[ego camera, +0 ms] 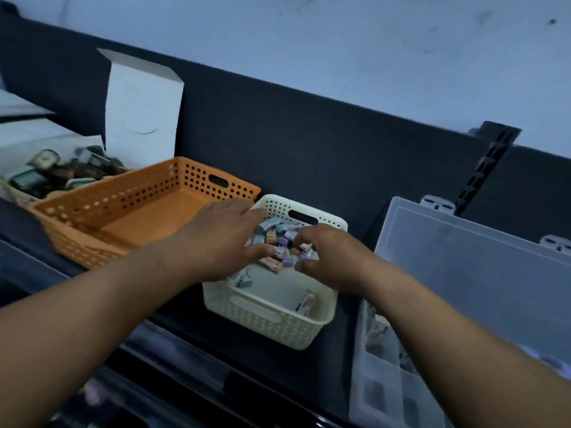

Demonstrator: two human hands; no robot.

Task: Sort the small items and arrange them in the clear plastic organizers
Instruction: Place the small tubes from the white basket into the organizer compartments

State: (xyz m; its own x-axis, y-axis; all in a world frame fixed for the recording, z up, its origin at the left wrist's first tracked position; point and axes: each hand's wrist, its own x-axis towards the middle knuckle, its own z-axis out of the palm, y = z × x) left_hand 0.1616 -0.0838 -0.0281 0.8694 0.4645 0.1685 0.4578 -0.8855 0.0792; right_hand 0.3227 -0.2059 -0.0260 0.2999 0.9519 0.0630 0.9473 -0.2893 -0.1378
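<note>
A cream perforated basket [265, 322] sits in the middle of the dark surface, with several small pastel items [278, 233] piled at its far end. Both hands reach into that pile. My left hand [219, 239] lies over the basket's left rim, fingers spread among the items. My right hand [324, 257] is curled over the pile, its fingertips pinching small items; the exact grip is blurred. A clear plastic organizer [386, 393] with compartments stands open at the right, its lid [472, 273] raised.
An empty orange perforated basket [129, 211] stands left of the cream one. Behind it, a white open box [55, 171] holds dark green items, its flap [142, 109] upright. A dark partition [309, 143] runs along the back.
</note>
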